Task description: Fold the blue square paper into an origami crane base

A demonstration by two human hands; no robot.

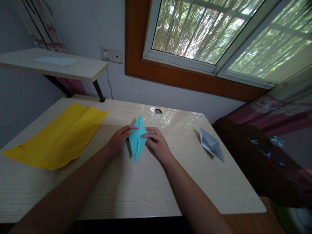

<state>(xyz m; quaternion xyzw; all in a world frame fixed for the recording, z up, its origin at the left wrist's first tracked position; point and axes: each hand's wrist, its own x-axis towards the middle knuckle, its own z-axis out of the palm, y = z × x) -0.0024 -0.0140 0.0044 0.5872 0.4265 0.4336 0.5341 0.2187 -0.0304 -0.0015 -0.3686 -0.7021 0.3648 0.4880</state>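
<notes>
A turquoise sheet of folded origami paper (137, 143), shaped like a long diamond with a slit up its lower half, is held just over the middle of the desk. My left hand (120, 136) grips its left edge, with fingers lying across the upper front. On the opposite side, my right hand (157, 141) pinches the right corner between thumb and fingers. The parts of the fingers behind the paper are hidden.
A creased yellow sheet (60, 136) lies on the desk (136, 195) at left. A folded white paper boat (212, 144) sits near the right edge. A raised shelf (90, 70) on black legs stands at back left, and a window is behind.
</notes>
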